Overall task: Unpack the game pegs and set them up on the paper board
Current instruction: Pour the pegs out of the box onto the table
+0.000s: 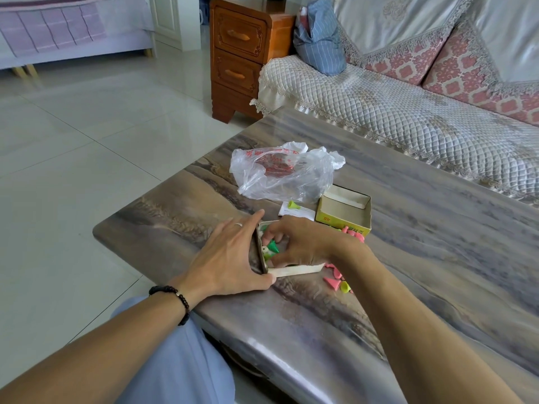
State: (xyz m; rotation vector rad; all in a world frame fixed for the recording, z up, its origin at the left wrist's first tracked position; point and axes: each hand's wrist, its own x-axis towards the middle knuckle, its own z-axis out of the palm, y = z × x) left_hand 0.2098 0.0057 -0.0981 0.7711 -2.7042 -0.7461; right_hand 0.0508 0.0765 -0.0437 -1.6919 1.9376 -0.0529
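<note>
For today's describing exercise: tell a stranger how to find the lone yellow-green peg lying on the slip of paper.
Start at the crumpled clear plastic bag on the marbled table. Just in front of it lies a small white paper slip, left of the open yellow box. The yellow-green peg lies alone on that slip, unlike the pegs clustered elsewhere.

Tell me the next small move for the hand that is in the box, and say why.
Probably lift the right hand out with a green peg and lay it by the pink pegs on the table. Its fingers curl over pegs in the box, which the left hand steadies; whether the grip has closed is hidden.
</note>
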